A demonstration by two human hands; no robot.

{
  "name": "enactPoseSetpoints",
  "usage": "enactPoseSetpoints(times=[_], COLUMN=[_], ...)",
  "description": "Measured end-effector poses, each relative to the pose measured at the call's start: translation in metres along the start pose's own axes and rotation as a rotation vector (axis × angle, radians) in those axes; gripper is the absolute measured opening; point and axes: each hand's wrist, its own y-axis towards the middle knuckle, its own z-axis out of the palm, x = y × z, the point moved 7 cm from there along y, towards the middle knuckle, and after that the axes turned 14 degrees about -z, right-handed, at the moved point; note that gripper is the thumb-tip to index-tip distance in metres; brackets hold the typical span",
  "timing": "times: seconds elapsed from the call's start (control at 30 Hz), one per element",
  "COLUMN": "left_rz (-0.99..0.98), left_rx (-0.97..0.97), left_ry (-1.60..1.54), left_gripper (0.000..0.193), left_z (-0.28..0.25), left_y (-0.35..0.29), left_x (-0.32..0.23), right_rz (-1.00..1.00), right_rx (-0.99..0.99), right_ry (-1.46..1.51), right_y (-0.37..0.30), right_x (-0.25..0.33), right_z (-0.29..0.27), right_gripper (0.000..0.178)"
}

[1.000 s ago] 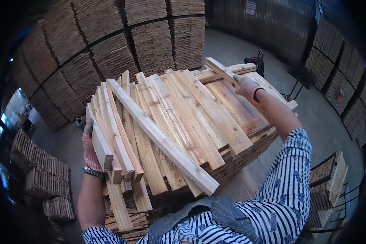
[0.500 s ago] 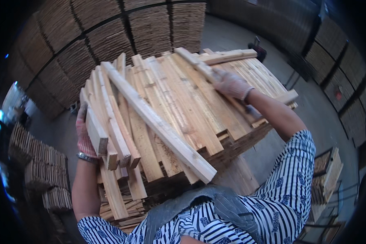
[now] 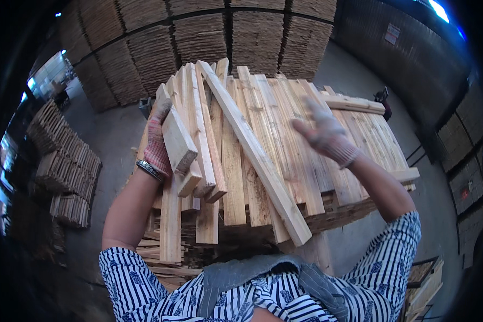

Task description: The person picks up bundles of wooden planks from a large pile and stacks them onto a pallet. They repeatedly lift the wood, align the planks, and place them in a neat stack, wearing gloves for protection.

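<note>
Filling mid-frame, boards (image 3: 280, 135) lay side by side; a slanted board (image 3: 255, 151) lay unaligned.
Left hand (image 3: 156, 140) touched a pale board (image 3: 178, 140), its fingers' grip hidden; right hand (image 3: 326, 133), blurred at centre-right, seemingly had fingers apart.

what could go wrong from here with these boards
The slanting board lies unheld across other boards, its near end overhanging, so a bump might slide it off. The tilted board against the left hand could slip if that hand lets go.
</note>
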Motion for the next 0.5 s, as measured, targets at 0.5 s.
enactPoseSetpoints(times=[0.5], left_rz=[-0.157], left_rx=[0.128], left_ry=[-0.139], left_gripper=[0.064], left_z=[-0.009], left_y=[0.006], left_x=[0.013], right_rz=[0.142], right_rx=[0.345], right_ry=[-0.230], right_y=[0.041], right_x=[0.027], right_z=[0.055], right_gripper=[0.062])
